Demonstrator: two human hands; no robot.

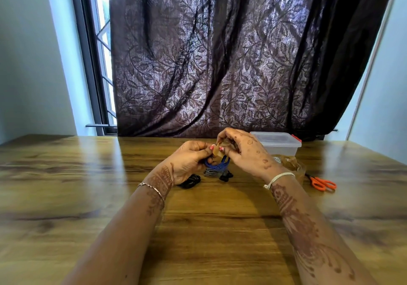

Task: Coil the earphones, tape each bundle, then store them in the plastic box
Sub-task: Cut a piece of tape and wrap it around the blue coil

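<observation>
Near zone: bare wood table (209, 229) between the two forearms, with wide open surface to the left and right of them. The near table edge is out of frame.

Mid zone, by the wrists:
- black coil (190, 181) flat on the table, just beside the left wrist
- small black bundle (226, 176) on the table, below the hands
- grey coil (211, 172) between those two, directly under the held coil; cannot tell if they touch

Left hand (189, 160): fingers curled round the blue earphone coil (217, 165), holding it just above the table with its loops hanging down.

Right hand (244, 152): thumb and fingertips pinch a brownish tape strip (217, 150) at the top of the blue coil. The left thumb meets the strip too. The other right fingers are loosely bent.

Right side: orange scissors (322, 184) lie flat, well clear of the hands. The tape roll (290, 163) sits just beyond the right wrist, between the scissors and the box.

Far zone: the clear plastic box (276, 147) with a red latch sits near the far table edge, right of centre and partly behind the right hand. I can't tell if the lid is on. The left half of the far edge is open.

Past the edge hangs a dark leaf-pattern curtain (220, 64), with a barred window (103, 42) showing to its left.
</observation>
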